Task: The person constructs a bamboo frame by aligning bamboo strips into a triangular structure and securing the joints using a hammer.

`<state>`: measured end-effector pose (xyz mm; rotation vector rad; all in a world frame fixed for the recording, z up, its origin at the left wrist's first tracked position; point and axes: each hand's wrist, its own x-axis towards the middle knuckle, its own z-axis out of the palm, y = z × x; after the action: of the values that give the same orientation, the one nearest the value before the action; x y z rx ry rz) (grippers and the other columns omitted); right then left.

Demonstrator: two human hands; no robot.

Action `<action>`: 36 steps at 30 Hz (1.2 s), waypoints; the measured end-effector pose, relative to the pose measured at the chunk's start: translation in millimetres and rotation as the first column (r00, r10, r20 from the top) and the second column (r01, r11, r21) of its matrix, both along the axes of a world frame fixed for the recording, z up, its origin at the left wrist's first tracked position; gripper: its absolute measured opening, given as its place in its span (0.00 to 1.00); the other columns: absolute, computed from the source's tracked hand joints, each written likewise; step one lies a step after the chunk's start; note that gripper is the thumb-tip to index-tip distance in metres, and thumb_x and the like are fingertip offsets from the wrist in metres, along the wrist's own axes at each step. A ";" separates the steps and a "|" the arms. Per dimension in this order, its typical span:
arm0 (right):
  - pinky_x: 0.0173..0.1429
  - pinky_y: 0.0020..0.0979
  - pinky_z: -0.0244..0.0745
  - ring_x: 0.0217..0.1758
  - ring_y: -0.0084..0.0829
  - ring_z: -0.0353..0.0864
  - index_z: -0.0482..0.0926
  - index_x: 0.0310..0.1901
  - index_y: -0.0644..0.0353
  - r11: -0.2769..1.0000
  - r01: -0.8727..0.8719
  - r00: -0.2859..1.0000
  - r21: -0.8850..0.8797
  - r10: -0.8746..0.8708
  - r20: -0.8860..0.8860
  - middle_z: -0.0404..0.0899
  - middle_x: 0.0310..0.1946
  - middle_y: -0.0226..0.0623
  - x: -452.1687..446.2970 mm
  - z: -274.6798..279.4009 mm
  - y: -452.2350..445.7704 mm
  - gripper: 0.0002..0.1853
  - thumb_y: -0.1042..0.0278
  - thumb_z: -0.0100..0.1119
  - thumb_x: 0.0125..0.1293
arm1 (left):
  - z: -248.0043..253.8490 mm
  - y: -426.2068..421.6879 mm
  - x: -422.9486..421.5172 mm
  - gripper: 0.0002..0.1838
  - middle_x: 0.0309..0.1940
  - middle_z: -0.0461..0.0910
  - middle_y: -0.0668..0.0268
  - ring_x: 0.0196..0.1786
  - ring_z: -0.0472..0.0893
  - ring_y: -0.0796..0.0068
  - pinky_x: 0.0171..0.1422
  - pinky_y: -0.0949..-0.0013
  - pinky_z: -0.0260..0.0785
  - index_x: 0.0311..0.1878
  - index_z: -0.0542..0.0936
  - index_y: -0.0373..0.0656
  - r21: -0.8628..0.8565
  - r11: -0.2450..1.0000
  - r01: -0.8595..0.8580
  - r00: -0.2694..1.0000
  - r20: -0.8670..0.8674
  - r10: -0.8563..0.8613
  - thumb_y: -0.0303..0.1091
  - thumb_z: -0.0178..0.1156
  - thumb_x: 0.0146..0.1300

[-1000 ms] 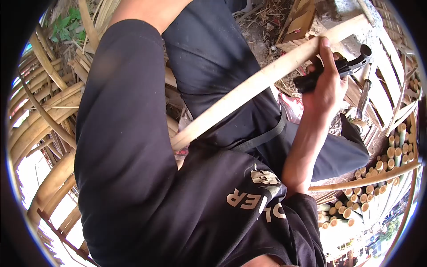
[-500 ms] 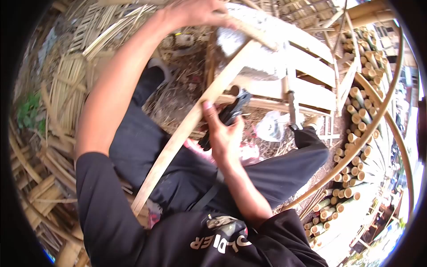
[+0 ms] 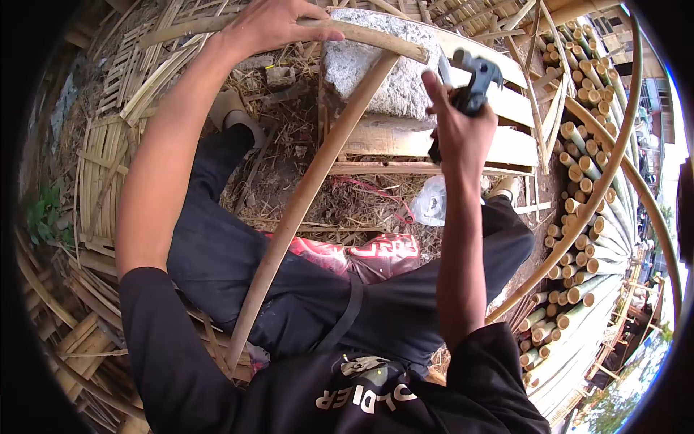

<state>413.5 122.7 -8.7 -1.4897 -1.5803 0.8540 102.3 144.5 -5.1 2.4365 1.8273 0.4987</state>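
My left hand (image 3: 278, 23) is closed around a curved bamboo strip (image 3: 376, 37), whose right end lies over a rough white concrete block (image 3: 354, 69). A second, longer bamboo strip (image 3: 300, 202) slants from my lap up to the block, its upper end meeting the held strip. My right hand (image 3: 463, 130) grips a black claw hammer (image 3: 477, 76), its head raised just right of the block and clear of the strips. Part of a light blade (image 3: 444, 69) shows behind this hand. The block rests on a wooden slatted bench (image 3: 390, 141).
Stacked bamboo poles (image 3: 578, 195) fill the right side, with long bent bamboo lengths (image 3: 578, 242) crossing in front. Woven bamboo pieces (image 3: 108, 166) lie at left. A clear plastic bag (image 3: 431, 202) and straw scraps are on the ground between my legs.
My right hand has moved up and right with the hammer, away from the longer strip it was touching. My left hand stays on its strip and has shifted slightly left.
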 end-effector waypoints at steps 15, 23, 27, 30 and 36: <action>0.26 0.24 0.69 0.19 0.18 0.74 0.85 0.26 0.63 0.993 -0.070 0.934 -0.097 0.099 0.343 0.76 0.15 0.27 -18.7 -13.9 46.8 0.33 0.33 0.82 0.44 | -13.2 6.6 4.3 0.34 0.18 0.78 0.64 0.24 0.77 0.67 0.34 0.62 0.68 0.38 0.89 0.47 0.016 0.999 0.049 0.998 0.045 -0.050 0.73 0.62 0.58; 0.28 0.33 0.74 0.19 0.23 0.75 0.84 0.25 0.66 0.989 -0.094 0.885 -0.113 0.135 0.445 0.78 0.16 0.32 -18.2 -14.4 51.3 0.34 0.34 0.82 0.45 | -22.6 4.6 -28.2 0.39 0.11 0.70 0.66 0.18 0.71 0.74 0.29 0.66 0.64 0.35 0.89 0.45 0.121 0.993 -0.008 0.998 0.059 0.001 0.78 0.61 0.54; 0.28 0.32 0.74 0.19 0.23 0.77 0.85 0.26 0.65 0.989 -0.129 0.906 -0.075 0.148 0.395 0.79 0.16 0.32 -14.5 -16.3 51.9 0.33 0.35 0.82 0.46 | -28.0 11.2 -37.1 0.39 0.11 0.70 0.66 0.18 0.70 0.74 0.29 0.66 0.64 0.35 0.89 0.45 0.117 0.992 0.040 0.997 0.057 -0.047 0.78 0.61 0.55; 0.28 0.31 0.74 0.19 0.23 0.78 0.85 0.25 0.64 0.988 -0.121 0.911 -0.090 0.147 0.384 0.79 0.17 0.33 -12.4 -14.0 61.2 0.34 0.33 0.80 0.48 | -20.4 14.6 -37.6 0.38 0.11 0.70 0.66 0.18 0.71 0.74 0.29 0.66 0.63 0.35 0.90 0.46 0.126 0.989 0.081 0.994 0.065 -0.090 0.78 0.61 0.55; 0.26 0.29 0.75 0.20 0.24 0.80 0.84 0.25 0.62 0.987 -0.092 0.961 -0.132 0.122 0.247 0.79 0.17 0.33 -13.4 -9.4 73.9 0.34 0.30 0.77 0.51 | -10.3 12.0 -27.7 0.34 0.12 0.74 0.70 0.17 0.71 0.80 0.28 0.68 0.63 0.37 0.92 0.51 0.030 0.998 0.052 0.998 0.018 -0.052 0.76 0.62 0.56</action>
<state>400.1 196.7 -18.1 -1.6648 -1.8399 0.8569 74.6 156.4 -15.4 2.4825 1.7571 0.5460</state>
